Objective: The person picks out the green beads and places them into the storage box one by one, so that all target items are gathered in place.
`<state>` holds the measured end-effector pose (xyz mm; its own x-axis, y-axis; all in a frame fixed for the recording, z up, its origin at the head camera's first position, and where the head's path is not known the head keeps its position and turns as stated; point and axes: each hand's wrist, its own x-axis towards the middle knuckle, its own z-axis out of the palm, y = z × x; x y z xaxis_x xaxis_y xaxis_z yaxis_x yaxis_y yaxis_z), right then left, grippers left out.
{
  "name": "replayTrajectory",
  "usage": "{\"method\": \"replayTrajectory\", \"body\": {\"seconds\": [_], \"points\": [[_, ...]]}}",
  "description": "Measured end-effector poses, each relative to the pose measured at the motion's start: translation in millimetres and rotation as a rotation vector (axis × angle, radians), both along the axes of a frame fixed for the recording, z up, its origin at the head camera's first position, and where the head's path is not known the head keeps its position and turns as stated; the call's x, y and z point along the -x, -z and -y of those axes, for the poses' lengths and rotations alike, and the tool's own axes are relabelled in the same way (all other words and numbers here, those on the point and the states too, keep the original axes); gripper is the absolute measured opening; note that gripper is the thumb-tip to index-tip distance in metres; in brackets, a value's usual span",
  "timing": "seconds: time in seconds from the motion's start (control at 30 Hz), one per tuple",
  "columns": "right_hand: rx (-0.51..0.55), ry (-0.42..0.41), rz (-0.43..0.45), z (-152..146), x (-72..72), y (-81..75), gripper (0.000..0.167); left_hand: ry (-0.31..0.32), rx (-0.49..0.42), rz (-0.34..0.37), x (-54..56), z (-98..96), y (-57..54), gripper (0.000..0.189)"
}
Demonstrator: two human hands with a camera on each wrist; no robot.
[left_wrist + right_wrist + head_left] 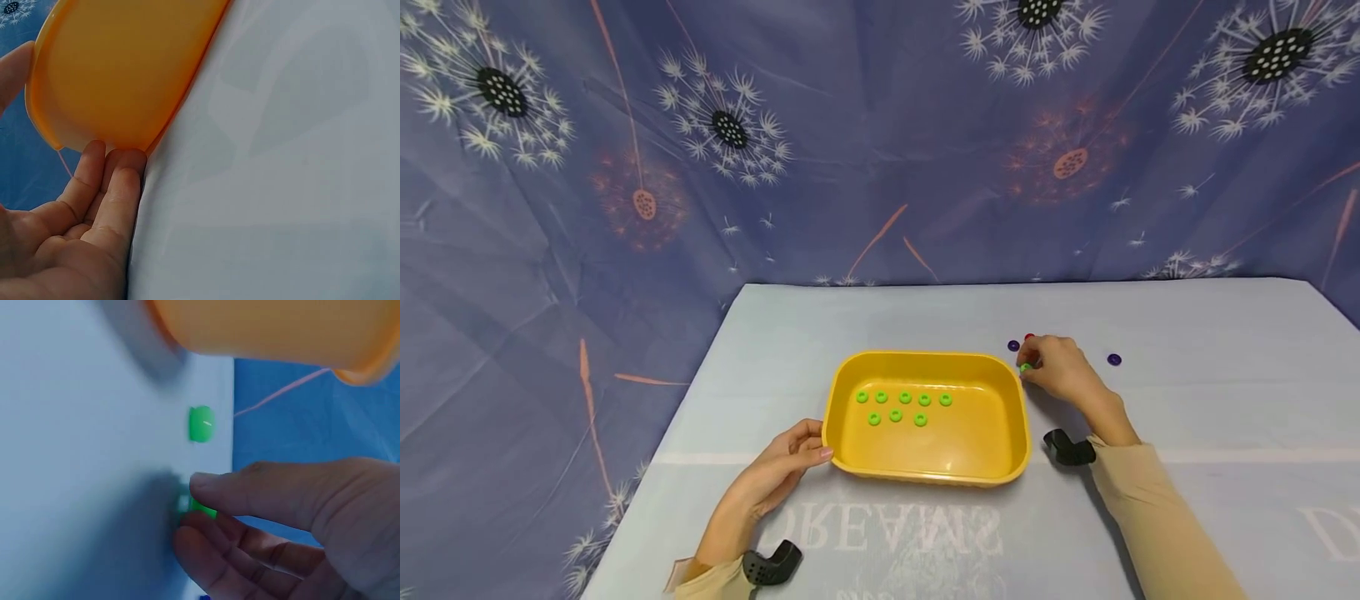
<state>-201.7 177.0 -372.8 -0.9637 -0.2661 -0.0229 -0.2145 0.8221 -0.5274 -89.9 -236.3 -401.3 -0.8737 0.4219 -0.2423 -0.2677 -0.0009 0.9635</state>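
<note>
A shallow yellow tray (928, 475) sits on the table with several small green rings (896, 415) inside, in two rows. At its left near corner my left hand (782, 467) holds the rim, thumb and fingers set about the corner. In the left wrist view, fingertips (128, 178) press low on the tray wall (119, 75). Beyond the tray's right side, my right hand (1063, 371) pinches a green ring (203, 508) between thumb and fingers, partly hidden by them. Another green piece (201, 424) lies on the table close by in the right wrist view.
A dark blue ring (1013, 345) and a partly hidden red piece (1029, 337) lie just beyond the right hand. Farther right is another dark blue ring (1114, 359). A patterned blue cloth (865, 167) hangs behind the white-covered table (1225, 375).
</note>
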Motion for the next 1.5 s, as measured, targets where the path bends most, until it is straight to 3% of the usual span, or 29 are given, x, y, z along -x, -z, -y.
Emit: {"method": "replayTrajectory", "body": {"seconds": [0.27,0.4,0.53,0.73,0.9,1.07,1.5], "points": [[0.022,-0.043,-0.119,13,-3.3,-58.8,0.014,-0.017,0.022,0.002,0.5,0.9,1.8,0.049],[0.010,-0.128,-0.147,32,-4.7,-82.9,0.013,-0.017,0.024,0.006,0.0,3.5,1.6,0.049],[-0.022,-0.233,-0.144,52,-4.6,-93.8,0.013,-0.015,0.030,0.010,3.1,2.8,0.7,0.050],[-0.131,-0.407,-0.169,89,-9.5,-85.1,0.012,-0.014,0.043,0.016,6.9,-0.1,0.2,0.049],[-0.211,-0.537,-0.066,119,-20.3,-65.3,0.013,-0.015,0.045,0.009,4.0,3.2,0.5,0.049],[-0.269,-0.637,-0.050,133,-24.9,-50.5,0.017,-0.026,0.046,0.015,1.0,5.6,2.6,0.049],[-0.286,-0.618,0.008,135,-21.6,-32.1,0.019,-0.026,0.041,0.014,4.7,5.6,5.1,0.050]]}}
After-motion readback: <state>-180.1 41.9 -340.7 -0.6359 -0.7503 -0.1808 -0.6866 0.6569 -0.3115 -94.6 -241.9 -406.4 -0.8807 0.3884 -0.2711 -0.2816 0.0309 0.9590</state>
